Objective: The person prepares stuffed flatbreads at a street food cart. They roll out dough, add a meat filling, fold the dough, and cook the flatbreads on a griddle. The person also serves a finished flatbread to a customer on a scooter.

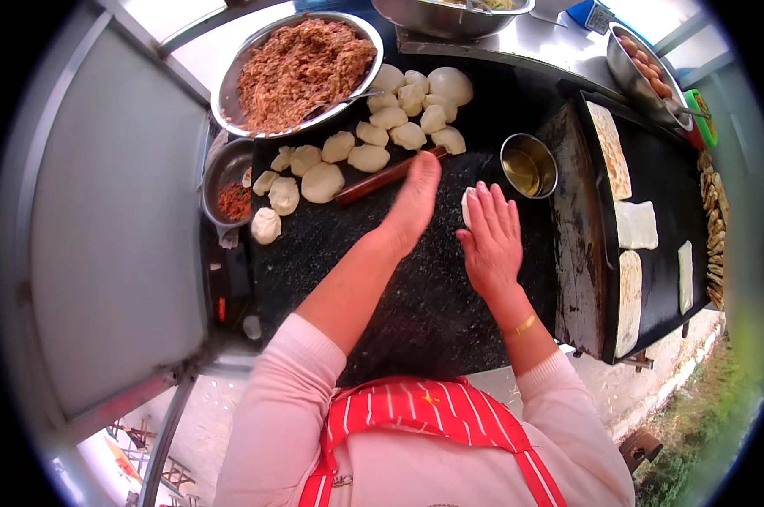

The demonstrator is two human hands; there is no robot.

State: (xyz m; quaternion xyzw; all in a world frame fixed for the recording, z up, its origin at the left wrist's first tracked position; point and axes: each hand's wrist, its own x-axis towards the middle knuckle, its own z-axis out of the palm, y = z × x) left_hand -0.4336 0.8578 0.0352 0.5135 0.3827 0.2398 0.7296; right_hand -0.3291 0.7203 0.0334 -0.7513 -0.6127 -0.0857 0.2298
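My right hand point(494, 244) lies flat, palm down, over a piece of white dough point(467, 208) that shows past its left edge. My left hand point(420, 196) is slightly blurred and held on edge near the right part of a reddish wooden rolling pin point(375, 182); its palm side is partly hidden, and I cannot tell whether it touches the pin. Behind the pin, several dough balls point(322, 182) sit on the black speckled worktop point(414, 317). A metal cup of oil point(529, 166) stands just beyond my right fingertips.
At the back left is a steel bowl of minced filling point(306, 70), with a small pan of red paste point(230, 190) below it. A griddle point(667, 209) with flatbreads point(635, 225) stands at the right. Behind it is a bowl of eggs point(648, 70).
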